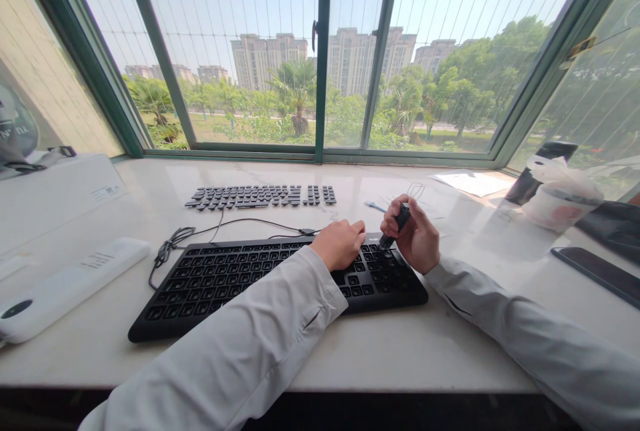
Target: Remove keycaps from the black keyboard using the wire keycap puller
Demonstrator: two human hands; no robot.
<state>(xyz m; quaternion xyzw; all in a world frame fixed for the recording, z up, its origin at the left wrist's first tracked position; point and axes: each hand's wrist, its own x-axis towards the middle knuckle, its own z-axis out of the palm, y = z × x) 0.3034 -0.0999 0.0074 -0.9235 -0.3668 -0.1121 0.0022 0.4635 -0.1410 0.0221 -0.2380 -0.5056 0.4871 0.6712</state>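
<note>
A black keyboard (220,277) with its keycaps off lies at a slant in front of me, bare sockets showing. My left hand (340,244) is over its upper right part, fingers curled and closed; what they grip, if anything, is hidden. In the closed fingers of my right hand (413,234) is a small black brush (401,217), tilted, its lower end down at the sockets of the number pad. Behind the keyboard, the loose black keycaps (250,196) are laid out in keyboard order.
A coiled cable (167,244) lies behind the keyboard's left side. Near my right hand are a wire puller (416,191) and a thin blue tool (376,207). A white device (75,284) is at left; a phone (597,274) and a bagged tub (560,201) are at right.
</note>
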